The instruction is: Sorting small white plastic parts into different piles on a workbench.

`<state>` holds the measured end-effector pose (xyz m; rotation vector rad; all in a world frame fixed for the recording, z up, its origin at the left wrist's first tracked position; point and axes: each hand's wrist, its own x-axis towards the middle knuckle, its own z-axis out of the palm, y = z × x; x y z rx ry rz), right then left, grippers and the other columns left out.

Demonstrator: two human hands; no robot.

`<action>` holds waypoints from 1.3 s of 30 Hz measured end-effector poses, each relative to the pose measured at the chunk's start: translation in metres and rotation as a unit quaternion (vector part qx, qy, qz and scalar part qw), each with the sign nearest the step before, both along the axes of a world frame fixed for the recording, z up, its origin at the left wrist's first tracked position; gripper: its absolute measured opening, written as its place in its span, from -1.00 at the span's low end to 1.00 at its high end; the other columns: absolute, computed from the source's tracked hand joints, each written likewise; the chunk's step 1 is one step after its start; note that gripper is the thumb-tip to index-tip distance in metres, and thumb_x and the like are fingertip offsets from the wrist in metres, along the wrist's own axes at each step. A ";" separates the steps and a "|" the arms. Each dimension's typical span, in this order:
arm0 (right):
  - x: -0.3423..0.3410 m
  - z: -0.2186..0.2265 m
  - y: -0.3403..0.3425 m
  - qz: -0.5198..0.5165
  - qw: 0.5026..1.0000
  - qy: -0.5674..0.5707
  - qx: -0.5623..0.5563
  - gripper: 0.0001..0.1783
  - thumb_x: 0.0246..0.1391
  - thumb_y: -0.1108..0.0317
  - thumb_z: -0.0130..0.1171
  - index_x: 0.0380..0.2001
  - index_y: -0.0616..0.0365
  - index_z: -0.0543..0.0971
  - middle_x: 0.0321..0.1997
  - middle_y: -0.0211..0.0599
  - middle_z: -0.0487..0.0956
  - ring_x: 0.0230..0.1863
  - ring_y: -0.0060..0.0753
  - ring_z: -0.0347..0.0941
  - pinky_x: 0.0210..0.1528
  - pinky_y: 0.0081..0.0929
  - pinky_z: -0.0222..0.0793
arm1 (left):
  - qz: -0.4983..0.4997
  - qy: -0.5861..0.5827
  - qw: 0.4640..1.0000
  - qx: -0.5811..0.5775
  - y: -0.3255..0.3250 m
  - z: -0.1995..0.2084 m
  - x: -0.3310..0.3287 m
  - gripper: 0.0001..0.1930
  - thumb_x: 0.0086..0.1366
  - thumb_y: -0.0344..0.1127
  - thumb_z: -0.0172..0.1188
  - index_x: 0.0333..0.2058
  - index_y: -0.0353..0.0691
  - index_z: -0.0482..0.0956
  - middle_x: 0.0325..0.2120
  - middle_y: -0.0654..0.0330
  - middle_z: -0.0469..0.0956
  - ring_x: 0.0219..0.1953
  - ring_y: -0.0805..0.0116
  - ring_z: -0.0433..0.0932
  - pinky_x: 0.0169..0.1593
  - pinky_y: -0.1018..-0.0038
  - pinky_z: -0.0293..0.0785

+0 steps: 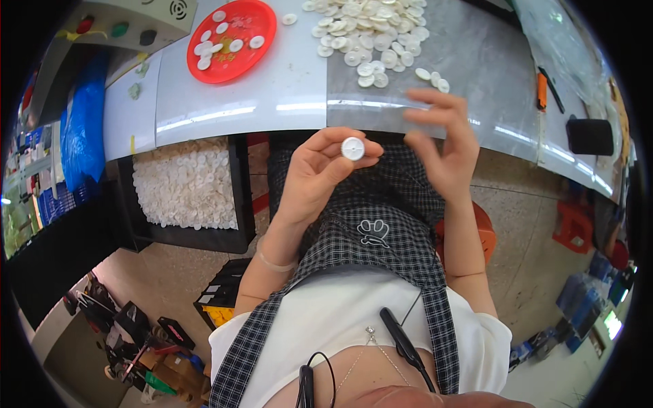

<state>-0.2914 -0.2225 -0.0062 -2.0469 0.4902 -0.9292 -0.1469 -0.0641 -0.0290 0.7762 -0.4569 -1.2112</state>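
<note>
Between the thumb and fingers of my left hand is a small round white plastic gear, held just in front of the table's near edge. My right hand is raised to the right of it, fingers spread and slightly blurred, with nothing visible in them. Beyond the hands, a heap of similar white round pieces lies on the table. A few loose white pieces rest apart from that heap, near my right fingertips.
A red plate with several white pieces stands at the back left. Below the table's left part, a black bin holds many white pieces. On the right lie an orange cutter and a black block. A control box occupies the far left corner.
</note>
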 end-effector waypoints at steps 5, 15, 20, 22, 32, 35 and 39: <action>-0.006 -0.019 -0.033 -0.186 0.964 0.132 -0.140 -0.76 -0.03 0.45 0.32 -0.21 0.09 0.65 -0.04 -0.35 0.61 -0.02 -0.27 0.46 0.04 -0.40 0.35 | -0.047 0.038 0.998 -0.023 0.001 -0.009 0.001 -0.60 0.29 -0.31 0.24 0.04 -0.37 0.44 -0.08 -0.04 0.58 -0.02 0.18 0.58 0.12 0.25 0.49; -0.005 -0.026 -0.024 -0.109 0.987 0.091 -0.075 -0.80 -0.05 0.49 0.33 -0.29 0.10 0.65 -0.16 -0.41 0.64 -0.16 -0.40 0.50 -0.15 -0.49 0.39 | -0.056 0.033 0.998 0.002 0.001 -0.014 -0.001 -0.61 0.30 -0.31 0.23 0.04 -0.35 0.43 -0.06 -0.04 0.57 0.01 0.18 0.57 0.14 0.26 0.49; -0.004 -0.019 -0.005 -0.046 0.998 0.038 0.019 -0.63 -0.06 0.47 0.37 -0.12 0.12 0.57 -0.15 -0.39 0.65 -0.19 -0.46 0.52 -0.17 -0.54 0.38 | -0.032 0.052 0.997 0.043 -0.006 -0.002 -0.009 -0.61 0.33 -0.36 0.18 0.08 -0.32 0.36 -0.10 0.01 0.55 -0.06 0.25 0.56 0.03 0.36 0.52; -0.002 -0.012 0.004 -0.003 0.998 0.004 0.066 -0.57 -0.05 0.47 0.38 -0.06 0.12 0.54 -0.15 -0.38 0.65 -0.20 -0.48 0.53 -0.16 -0.55 0.37 | -0.015 0.048 0.996 0.077 -0.008 -0.001 -0.009 -0.62 0.35 -0.36 0.15 0.09 -0.30 0.33 -0.15 0.05 0.56 -0.12 0.31 0.56 -0.04 0.42 0.53; 0.010 0.010 0.018 0.097 0.995 -0.002 -0.007 -0.58 -0.06 0.50 0.38 -0.07 0.16 0.55 -0.17 -0.33 0.63 -0.19 -0.44 0.55 -0.17 -0.54 0.44 | -0.037 0.069 0.996 0.042 -0.016 -0.002 -0.006 -0.66 0.45 -0.20 0.03 0.06 -0.28 0.35 -0.25 0.24 0.50 -0.36 0.58 0.42 -0.31 0.63 0.37; 0.011 0.004 0.019 0.081 0.996 0.013 0.024 -0.57 -0.08 0.49 0.40 -0.08 0.18 0.56 -0.16 -0.31 0.63 -0.19 -0.45 0.56 -0.16 -0.54 0.46 | -0.026 0.065 0.996 0.062 -0.016 -0.003 -0.006 -0.69 0.46 -0.18 0.01 0.02 -0.27 0.38 -0.27 0.25 0.50 -0.38 0.59 0.42 -0.33 0.62 0.37; 0.012 -0.004 0.018 0.091 0.988 0.006 0.127 -0.56 -0.08 0.48 0.41 -0.07 0.20 0.54 -0.15 -0.29 0.63 -0.16 -0.46 0.56 -0.11 -0.55 0.45 | -0.015 0.091 0.993 0.069 -0.014 -0.006 -0.006 -0.72 0.46 -0.18 0.01 -0.04 -0.26 0.41 -0.33 0.27 0.50 -0.40 0.59 0.42 -0.33 0.62 0.36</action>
